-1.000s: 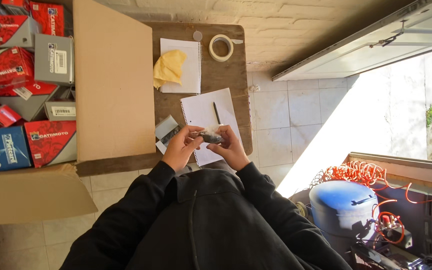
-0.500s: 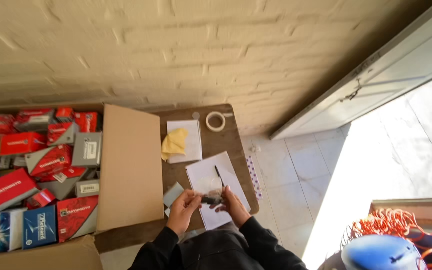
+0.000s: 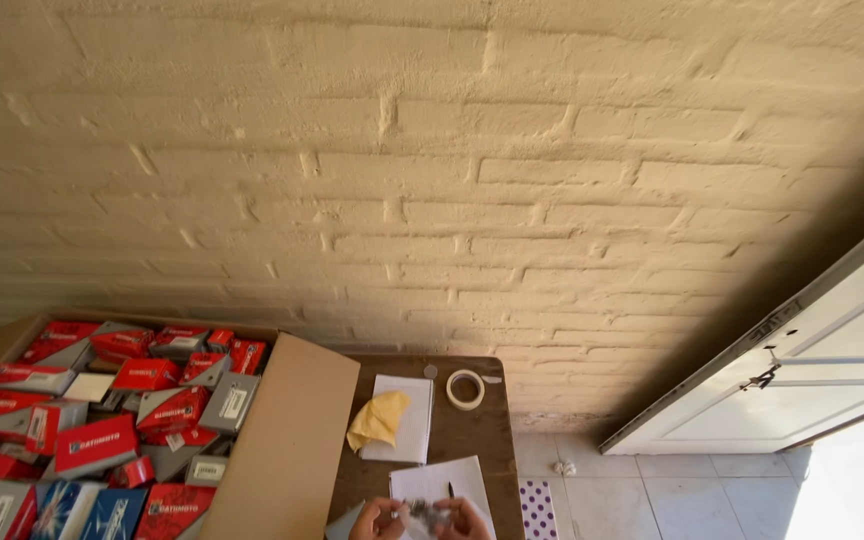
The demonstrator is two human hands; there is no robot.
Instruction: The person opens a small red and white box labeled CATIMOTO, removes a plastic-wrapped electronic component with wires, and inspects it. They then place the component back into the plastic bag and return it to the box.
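Note:
At the very bottom edge of the head view, my left hand (image 3: pixel 376 521) and my right hand (image 3: pixel 466 520) meet around a small dark metal part (image 3: pixel 424 516), held between the fingertips of both. They hover over a white sheet of paper (image 3: pixel 442 482) with a dark pen lying on it, on a small brown wooden table (image 3: pixel 477 432). Most of both hands and my arms are cut off by the frame.
A yellow cloth (image 3: pixel 379 420) lies on a white notepad (image 3: pixel 404 418), with a roll of tape (image 3: pixel 466 389) beside it. A big open cardboard box (image 3: pixel 287 440) of several red and grey cartons stands left. A cream brick wall (image 3: pixel 452 170) fills the view; a white door (image 3: pixel 812 360) stands right.
The camera has tilted sharply upward, so the wall now fills the view and my hands have slid to the bottom edge. Both hands still hold the small part together.

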